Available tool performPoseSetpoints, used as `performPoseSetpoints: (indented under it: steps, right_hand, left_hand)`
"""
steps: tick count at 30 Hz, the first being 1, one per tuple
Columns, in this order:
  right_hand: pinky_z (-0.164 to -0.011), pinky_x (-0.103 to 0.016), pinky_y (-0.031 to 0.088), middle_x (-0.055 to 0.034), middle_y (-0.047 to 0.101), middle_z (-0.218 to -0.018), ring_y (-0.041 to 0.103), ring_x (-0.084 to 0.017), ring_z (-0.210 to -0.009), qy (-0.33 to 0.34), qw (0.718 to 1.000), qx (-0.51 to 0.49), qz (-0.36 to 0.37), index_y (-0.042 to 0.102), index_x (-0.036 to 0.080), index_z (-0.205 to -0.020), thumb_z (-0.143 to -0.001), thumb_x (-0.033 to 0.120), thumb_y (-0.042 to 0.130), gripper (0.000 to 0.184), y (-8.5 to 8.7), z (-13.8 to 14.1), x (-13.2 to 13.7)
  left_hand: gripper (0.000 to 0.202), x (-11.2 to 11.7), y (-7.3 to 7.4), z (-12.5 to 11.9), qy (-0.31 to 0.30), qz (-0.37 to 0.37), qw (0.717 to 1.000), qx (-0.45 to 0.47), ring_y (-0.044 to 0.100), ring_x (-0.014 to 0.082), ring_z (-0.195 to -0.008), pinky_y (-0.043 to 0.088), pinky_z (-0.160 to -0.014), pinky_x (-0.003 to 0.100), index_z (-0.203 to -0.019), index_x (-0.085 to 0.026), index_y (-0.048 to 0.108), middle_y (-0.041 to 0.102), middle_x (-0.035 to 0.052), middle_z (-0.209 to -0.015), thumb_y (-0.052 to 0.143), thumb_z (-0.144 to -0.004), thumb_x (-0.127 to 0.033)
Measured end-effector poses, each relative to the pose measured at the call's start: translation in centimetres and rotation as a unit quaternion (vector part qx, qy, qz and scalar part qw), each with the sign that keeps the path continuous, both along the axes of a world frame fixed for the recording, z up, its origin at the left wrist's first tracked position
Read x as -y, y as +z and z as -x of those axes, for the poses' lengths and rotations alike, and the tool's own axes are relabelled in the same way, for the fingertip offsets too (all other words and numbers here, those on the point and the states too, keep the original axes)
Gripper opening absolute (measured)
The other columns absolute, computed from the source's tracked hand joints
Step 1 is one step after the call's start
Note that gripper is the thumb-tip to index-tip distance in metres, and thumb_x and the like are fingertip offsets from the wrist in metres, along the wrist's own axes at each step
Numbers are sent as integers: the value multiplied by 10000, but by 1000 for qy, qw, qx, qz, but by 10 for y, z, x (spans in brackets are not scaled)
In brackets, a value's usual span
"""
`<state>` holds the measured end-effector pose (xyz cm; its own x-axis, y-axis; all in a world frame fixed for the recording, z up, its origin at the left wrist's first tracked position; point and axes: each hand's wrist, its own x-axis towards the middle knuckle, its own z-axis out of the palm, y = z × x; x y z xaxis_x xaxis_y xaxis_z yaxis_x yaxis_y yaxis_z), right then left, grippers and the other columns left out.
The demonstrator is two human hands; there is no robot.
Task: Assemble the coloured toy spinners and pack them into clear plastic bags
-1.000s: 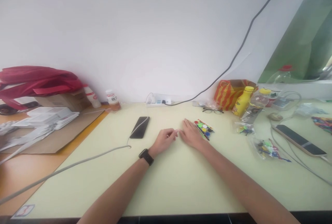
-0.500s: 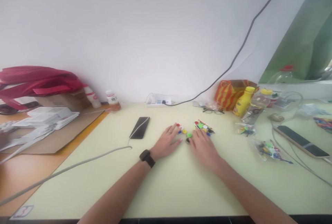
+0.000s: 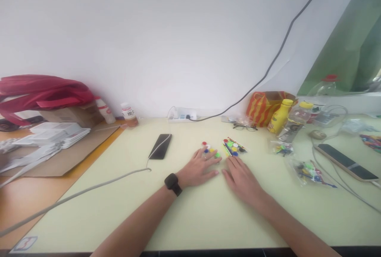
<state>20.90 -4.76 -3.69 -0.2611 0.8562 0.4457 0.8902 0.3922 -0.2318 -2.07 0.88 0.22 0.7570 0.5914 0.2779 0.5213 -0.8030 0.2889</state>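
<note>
My left hand (image 3: 200,167), with a black watch on the wrist, lies flat on the pale yellow table (image 3: 190,217), fingers spread. Its fingertips touch a few small coloured round pieces (image 3: 210,150) in red, white, blue, yellow and green. My right hand (image 3: 242,177) lies flat beside it, fingers stretched out, just short of a clear bag of coloured round pieces (image 3: 233,147). Neither hand holds anything.
A black phone (image 3: 160,146) on a white cable lies left of the hands. A power strip (image 3: 182,116) sits by the wall. Glasses (image 3: 244,127), an orange bag (image 3: 262,108), a yellow bottle (image 3: 279,116), more bags of pieces (image 3: 309,171) and a second phone (image 3: 347,162) are at right. Papers (image 3: 56,134) are at left.
Both hands have drawn back toward me and opened flat. Small coloured pieces now lie loose on the table where the hands had met.
</note>
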Motion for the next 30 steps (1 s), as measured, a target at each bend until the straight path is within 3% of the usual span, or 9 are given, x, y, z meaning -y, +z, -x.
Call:
performPoseSetpoints:
  steps: [6, 12, 18, 24, 30]
  right_hand:
    - [-1116, -548, 455, -143, 619, -1396, 525, -332, -1351, 20, 1000, -4, 2, 587, 193, -1368, -1008, 308, 433, 408, 2, 0, 1]
    - [-1151, -559, 429, -153, 556, -1483, 463, -346, -1415, 11, 1000, -7, 10, 577, 167, -1402, -1000, 349, 461, 456, -1, -5, 0]
    - [-1185, -535, 404, -151, 538, -1504, 456, -321, -1432, 28, 999, -23, 40, 572, 152, -1404, -1017, 358, 441, 458, -2, -5, -3]
    - [-1215, -504, 380, -137, 520, -1520, 424, -285, -1458, 87, 992, -46, 84, 543, 157, -1431, -1028, 352, 423, 465, 4, -6, -7]
    - [-1233, -479, 354, -146, 513, -1516, 425, -268, -1453, 115, 987, -64, 92, 541, 145, -1427, -1017, 309, 431, 455, 8, 2, -15]
  left_hand:
    - [483, -2, 1, 1, 16, 6, 1000, 16, 275, 344, -1521, 316, -1210, 561, -1481, -362, 517, 533, 31, -1527, 500, -1014, -486]
    - [520, -2, 0, 1, 5, -2, 1000, 15, 233, 357, -1537, 298, -1215, 571, -1504, -363, 487, 450, 24, -1594, 503, -1006, -512]
    - [493, -3, 1, 1, 17, 14, 1000, 11, 270, 351, -1513, 301, -1210, 559, -1478, -353, 520, 501, 17, -1555, 477, -1015, -518]
    - [465, -6, 2, 3, 41, 1, 999, 18, 326, 342, -1474, 333, -1187, 548, -1457, -334, 532, 547, 36, -1503, 490, -1016, -476]
    - [510, -16, -9, 10, 101, 2, 994, 28, 298, 356, -1497, 334, -1193, 560, -1476, -314, 497, 369, 64, -1634, 529, -997, -487]
